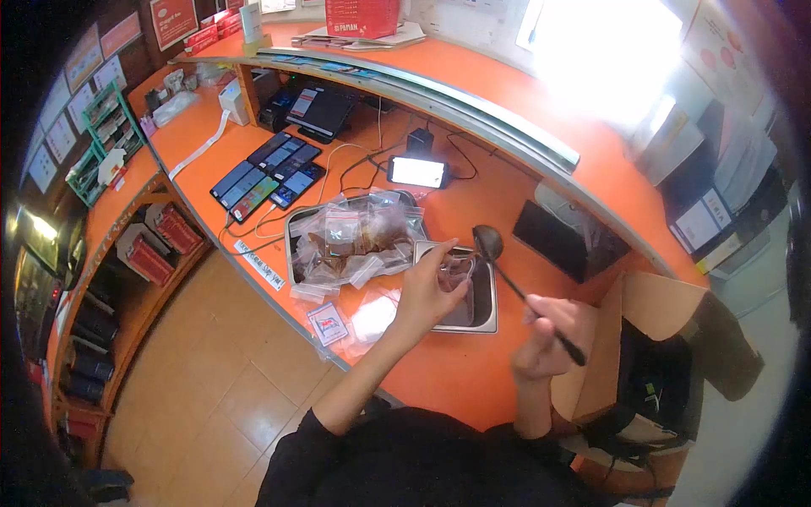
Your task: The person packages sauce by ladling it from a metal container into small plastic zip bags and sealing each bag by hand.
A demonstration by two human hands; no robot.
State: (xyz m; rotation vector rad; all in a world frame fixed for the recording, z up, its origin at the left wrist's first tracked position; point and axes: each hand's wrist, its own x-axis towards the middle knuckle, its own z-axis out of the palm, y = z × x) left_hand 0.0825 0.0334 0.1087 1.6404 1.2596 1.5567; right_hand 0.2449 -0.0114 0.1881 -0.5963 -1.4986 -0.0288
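Observation:
My right hand (549,340) is closed around the dark handle of a ladle (490,243), whose bowl is raised at the far right corner of a rectangular metal container (492,314). Over that container, my left hand (425,291) pinches a small clear plastic bag (458,269) between thumb and fingers. Dark brown contents show inside the container, partly hidden by the bag and hand. To the left, a metal tray (290,253) is heaped with clear zip bags (342,226), several with brown filling. Flat zip bags (372,317) lie beside my left wrist.
A lit phone (418,172) and several tablets (269,173) with cables lie behind the tray. A dark tablet-like slab (549,239) lies right of the ladle. An open cardboard box (604,355) stands at the right. A raised orange shelf (473,76) runs along the back.

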